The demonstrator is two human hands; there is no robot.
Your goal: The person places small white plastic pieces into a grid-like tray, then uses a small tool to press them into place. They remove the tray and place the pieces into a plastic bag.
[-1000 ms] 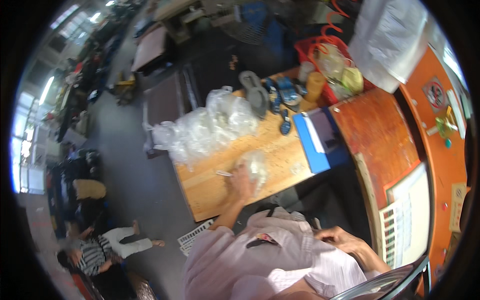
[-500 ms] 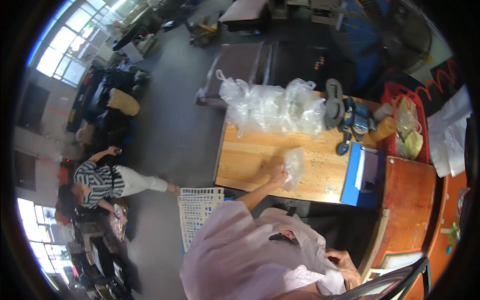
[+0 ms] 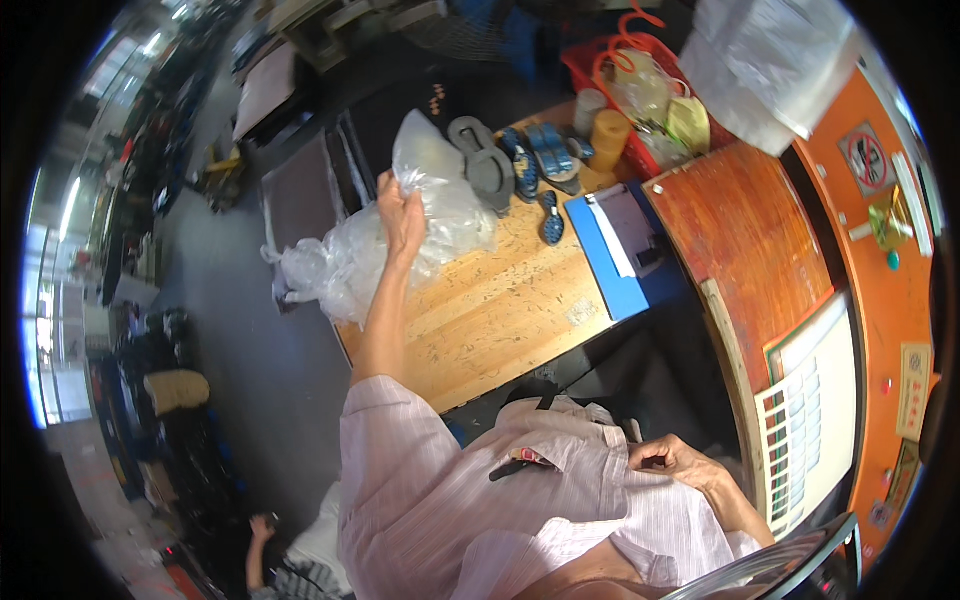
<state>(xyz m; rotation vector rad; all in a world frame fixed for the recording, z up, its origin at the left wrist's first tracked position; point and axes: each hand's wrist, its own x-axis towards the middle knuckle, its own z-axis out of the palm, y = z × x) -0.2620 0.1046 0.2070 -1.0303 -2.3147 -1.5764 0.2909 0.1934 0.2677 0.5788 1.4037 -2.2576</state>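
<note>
My left hand (image 3: pixel 403 218) reaches over the table's far side and grips a translucent plastic bag (image 3: pixel 430 150). The bag stands up above a row of filled clear plastic bags (image 3: pixel 345 265) with knotted handles. What these bags contain is not clear. My right hand (image 3: pixel 678 460) rests by my waist at the edge of my striped shirt, its fingers curled. Whether anything lies inside those fingers is hidden. To the right of the bags are a grey shoe sole (image 3: pixel 488 172) and several blue-and-black sole-shaped pieces (image 3: pixel 550 160).
The wooden table (image 3: pixel 490 325) carries a blue folder (image 3: pixel 610 265) with papers at its right end. Behind stand a yellow-orange roll (image 3: pixel 609 140) and a red basket (image 3: pixel 640 150) of bags. A reddish-brown wooden cabinet (image 3: pixel 740 230) borders the right. A co-worker (image 3: pixel 300 565) is at lower left.
My left hand has moved from the table's near edge to the bags at the far side, still with a translucent bag. The view has turned right. My right hand stays by my waist.
</note>
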